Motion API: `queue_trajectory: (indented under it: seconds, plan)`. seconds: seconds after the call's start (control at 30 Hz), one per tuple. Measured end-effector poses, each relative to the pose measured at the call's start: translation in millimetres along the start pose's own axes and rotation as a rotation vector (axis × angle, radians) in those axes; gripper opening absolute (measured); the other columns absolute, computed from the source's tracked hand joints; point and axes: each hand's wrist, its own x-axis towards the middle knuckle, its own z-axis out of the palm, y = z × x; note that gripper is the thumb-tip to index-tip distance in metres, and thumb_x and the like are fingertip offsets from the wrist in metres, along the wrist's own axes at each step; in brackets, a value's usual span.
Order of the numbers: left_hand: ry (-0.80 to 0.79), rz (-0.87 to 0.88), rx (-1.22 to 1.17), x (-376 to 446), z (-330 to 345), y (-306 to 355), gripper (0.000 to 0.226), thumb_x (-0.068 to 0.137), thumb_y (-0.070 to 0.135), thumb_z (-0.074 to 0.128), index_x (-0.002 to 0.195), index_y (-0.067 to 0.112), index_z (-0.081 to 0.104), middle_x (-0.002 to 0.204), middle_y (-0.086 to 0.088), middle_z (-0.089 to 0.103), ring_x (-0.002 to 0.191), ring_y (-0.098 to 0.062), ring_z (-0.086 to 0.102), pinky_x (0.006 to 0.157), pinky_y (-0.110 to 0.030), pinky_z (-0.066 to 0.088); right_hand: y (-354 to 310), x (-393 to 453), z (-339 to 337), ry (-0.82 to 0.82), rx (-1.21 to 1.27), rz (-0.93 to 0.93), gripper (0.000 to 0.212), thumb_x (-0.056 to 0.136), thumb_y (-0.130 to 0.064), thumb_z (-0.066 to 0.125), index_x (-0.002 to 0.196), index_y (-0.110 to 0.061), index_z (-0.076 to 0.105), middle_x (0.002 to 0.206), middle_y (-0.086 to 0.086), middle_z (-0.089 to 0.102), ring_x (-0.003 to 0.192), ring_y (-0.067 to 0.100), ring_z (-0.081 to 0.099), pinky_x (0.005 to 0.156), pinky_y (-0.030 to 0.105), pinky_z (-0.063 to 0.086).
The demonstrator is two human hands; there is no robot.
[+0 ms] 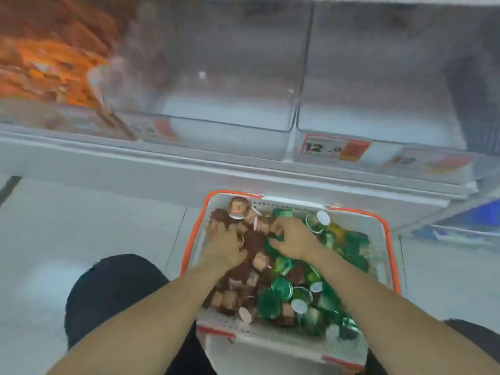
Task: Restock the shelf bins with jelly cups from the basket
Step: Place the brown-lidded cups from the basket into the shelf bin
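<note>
Brown and green jelly cups [281, 282] fill a white orange-rimmed plastic basket [389, 239] on pale floor tiles [108, 226] below clear plastic shelf bins [216, 77]; the left hand [224, 244] and right hand [292, 239] both curl into the cups, though what they grip I cannot tell.

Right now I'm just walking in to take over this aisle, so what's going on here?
A person crouches over a basket on the floor, both hands in the pile of jelly cups. The left hand digs into the brown cups; the right hand pinches one where brown meets the green cups. Two clear bins on the shelf above look empty, while a bin on the left holds orange packs.
</note>
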Motion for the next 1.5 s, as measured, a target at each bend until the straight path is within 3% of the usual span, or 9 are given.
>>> queue_trajectory:
  seconds: [0.2, 0.37, 0.5, 0.6, 0.77, 0.9, 1.07, 1.27, 1.5]
  plan:
    - [0.065, -0.114, -0.244, 1, 14, -19, 0.049, 0.086, 0.024, 0.071, 0.129, 0.018, 0.049, 0.127, -0.012, 0.059, 0.116, -0.033, 0.057, 0.091, -0.037, 0.047, -2, 5, 25, 0.129, -0.452, -0.116, 0.042, 0.083, -0.049, 0.064, 0.114, -0.021, 0.059, 0.118, 0.004, 0.057, 0.116, 0.026, 0.049, 0.101, 0.043, 0.041]
    - [0.015, -0.227, -0.468, -2, -13, -18, 0.050, 0.081, 0.034, 0.077, 0.122, 0.009, 0.061, 0.112, -0.009, 0.067, 0.104, -0.029, 0.064, 0.077, -0.031, 0.048, -17, 20, 24, 0.266, -0.544, -0.119, 0.049, 0.089, -0.032, 0.060, 0.135, -0.019, 0.049, 0.132, 0.007, 0.048, 0.126, 0.029, 0.040, 0.108, 0.045, 0.035]
    - [-0.141, -0.323, -0.976, -18, -43, -24, 0.059, 0.082, 0.025, 0.082, 0.127, -0.004, 0.056, 0.105, -0.010, 0.068, 0.074, -0.019, 0.075, 0.066, -0.029, 0.059, -20, 27, 27, 0.187, -0.685, -0.046, 0.053, 0.086, -0.023, 0.061, 0.137, -0.015, 0.047, 0.134, 0.010, 0.048, 0.127, 0.032, 0.038, 0.107, 0.046, 0.034]
    - [-0.233, -0.268, -1.287, -30, -70, -26, 0.076, 0.080, 0.017, 0.083, 0.138, -0.013, 0.043, 0.122, -0.019, 0.066, 0.093, -0.024, 0.075, 0.074, -0.024, 0.059, -13, 30, 30, 0.222, -0.668, -0.075, 0.054, 0.085, -0.020, 0.061, 0.137, -0.018, 0.047, 0.133, 0.007, 0.051, 0.127, 0.030, 0.038, 0.109, 0.044, 0.031]
    - [-0.303, -0.086, -1.631, -48, -110, -14, 0.075, 0.077, -0.006, 0.080, 0.140, -0.011, 0.040, 0.121, -0.024, 0.068, 0.113, -0.032, 0.067, 0.091, -0.031, 0.057, -16, 20, 15, 0.295, -0.432, -0.156, 0.046, 0.084, -0.024, 0.067, 0.129, -0.022, 0.057, 0.125, 0.002, 0.051, 0.119, 0.024, 0.046, 0.105, 0.037, 0.037]
    - [-0.320, 0.096, -1.726, -63, -135, 4, 0.036, 0.073, -0.019, 0.066, 0.107, -0.011, 0.059, 0.102, -0.024, 0.064, 0.097, -0.029, 0.069, 0.086, -0.032, 0.058, -41, -8, -38, 0.217, 0.332, -0.092, 0.047, 0.058, -0.033, 0.094, 0.095, -0.015, 0.071, 0.091, 0.000, 0.067, 0.076, 0.012, 0.063, 0.072, 0.032, 0.054]
    - [-0.303, 0.217, -1.839, -90, -167, 38, 0.032, 0.063, -0.014, 0.069, 0.092, 0.000, 0.067, 0.086, -0.013, 0.064, 0.080, -0.021, 0.063, 0.072, -0.029, 0.053, -83, -72, -122, 0.011, 0.934, -0.146, 0.049, 0.073, -0.021, 0.084, 0.114, -0.003, 0.064, 0.103, 0.014, 0.073, 0.083, 0.022, 0.070, 0.064, 0.031, 0.052]
    - [-0.155, 0.308, -1.741, -113, -207, 84, 0.029, 0.069, 0.004, 0.079, 0.093, 0.006, 0.062, 0.076, -0.006, 0.060, 0.064, -0.016, 0.056, 0.054, -0.025, 0.040, -120, -131, -182, 0.114, 1.062, -0.259, 0.036, 0.087, -0.044, 0.064, 0.101, -0.011, 0.069, 0.091, 0.013, 0.064, 0.074, 0.019, 0.059, 0.063, 0.031, 0.045]
    - [-0.331, 0.398, -1.844, -110, -222, 119, 0.042, 0.078, 0.014, 0.071, 0.115, -0.004, 0.064, 0.116, -0.027, 0.069, 0.108, -0.044, 0.066, 0.083, -0.040, 0.061, -132, -147, -205, 0.410, 0.929, -0.180, 0.038, 0.082, -0.052, 0.068, 0.079, -0.015, 0.075, 0.071, 0.007, 0.057, 0.061, 0.017, 0.048, 0.052, 0.027, 0.033]
